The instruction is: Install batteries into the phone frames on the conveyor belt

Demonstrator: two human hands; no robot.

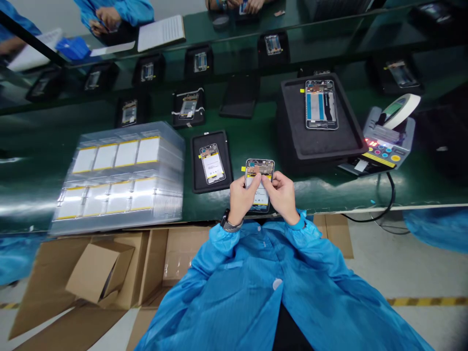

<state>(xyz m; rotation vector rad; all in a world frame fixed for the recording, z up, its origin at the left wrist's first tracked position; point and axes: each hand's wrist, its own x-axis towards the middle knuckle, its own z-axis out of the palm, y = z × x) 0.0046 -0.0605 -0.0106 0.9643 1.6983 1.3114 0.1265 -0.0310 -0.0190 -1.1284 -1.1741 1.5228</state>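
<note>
Both my hands grip an opened phone (260, 197) at the bench's near edge, its circuit board at the top and a white battery below. My left hand (241, 197) is closed round its left side, and my right hand (283, 195) round its right. Both thumbs press near the battery's upper edge. A yellow tab sticks out at the phone's upper left. Just left of my hands, a black tray (196, 183) bears another opened phone (212, 165) with a white battery. The fingers under the phone are hidden.
Stacked clear trays of white batteries (119, 168) stand at left. On the right are a stack of black trays (303, 146) with an opened phone (321, 105) and a tape dispenser (383, 141). More phones lie on trays behind. Cardboard boxes (98, 268) sit below. Co-workers' hands (108, 19) show opposite.
</note>
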